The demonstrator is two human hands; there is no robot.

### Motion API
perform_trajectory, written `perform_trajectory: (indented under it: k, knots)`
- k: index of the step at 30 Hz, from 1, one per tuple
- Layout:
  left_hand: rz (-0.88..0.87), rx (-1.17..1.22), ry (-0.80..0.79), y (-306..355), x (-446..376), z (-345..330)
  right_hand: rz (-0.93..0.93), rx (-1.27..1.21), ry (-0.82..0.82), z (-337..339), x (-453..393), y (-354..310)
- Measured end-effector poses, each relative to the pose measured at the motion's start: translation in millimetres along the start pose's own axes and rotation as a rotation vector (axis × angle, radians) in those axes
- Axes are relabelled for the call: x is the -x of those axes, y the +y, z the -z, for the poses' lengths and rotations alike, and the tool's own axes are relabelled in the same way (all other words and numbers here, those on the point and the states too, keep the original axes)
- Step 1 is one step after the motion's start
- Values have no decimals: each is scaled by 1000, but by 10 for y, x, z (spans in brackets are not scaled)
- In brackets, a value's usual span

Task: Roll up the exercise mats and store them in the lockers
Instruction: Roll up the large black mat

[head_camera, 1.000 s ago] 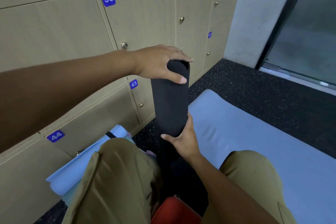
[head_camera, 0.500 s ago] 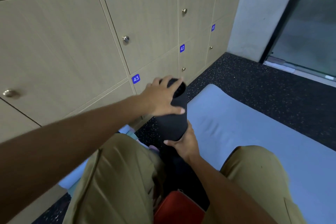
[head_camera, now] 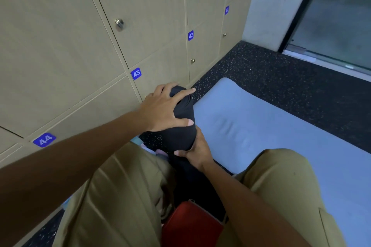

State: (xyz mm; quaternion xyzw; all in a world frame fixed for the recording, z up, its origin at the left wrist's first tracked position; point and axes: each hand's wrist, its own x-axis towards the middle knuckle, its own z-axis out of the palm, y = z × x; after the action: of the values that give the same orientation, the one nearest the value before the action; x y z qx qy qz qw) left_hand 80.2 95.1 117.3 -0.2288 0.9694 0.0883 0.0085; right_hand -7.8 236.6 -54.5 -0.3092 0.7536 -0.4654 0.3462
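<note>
A rolled black exercise mat stands roughly upright between my knees, close to the lockers. My left hand lies over its top end, fingers spread and curled round the rim. My right hand grips the roll lower down from the near side. A light blue mat lies unrolled flat on the floor to the right. The beige lockers numbered 41 to 44 are all closed, and locker 43 is just behind the roll.
Another pale blue mat edge shows beside my left knee, mostly hidden. A red object sits low between my legs. Dark speckled floor runs to a glass door at far right.
The black roll has come down from chest height to low near the floor, with both hands still on it. The view has tilted downward along the lockers.
</note>
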Motion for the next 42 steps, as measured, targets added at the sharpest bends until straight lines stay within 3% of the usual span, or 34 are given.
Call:
perform_trajectory:
  k: [6,13,22,30,36,42]
  knots:
    - [47,-6,118,96,-24,-120,-31,11,-97,73,-75,80]
    - [92,13,1,124,-15,-25,-26,15,-185,149,-93,92]
    - [141,136,83,-31,-193,266,-18,13,-1,216,-151,-148]
    - [247,90,201,-553,-339,700,72,375,-12,474,-384,-421]
    - [304,12,253,-1008,-362,655,58,589,-196,611,-648,-343]
    - [411,0,236,-1397,-289,488,58,649,-254,536,-768,-256]
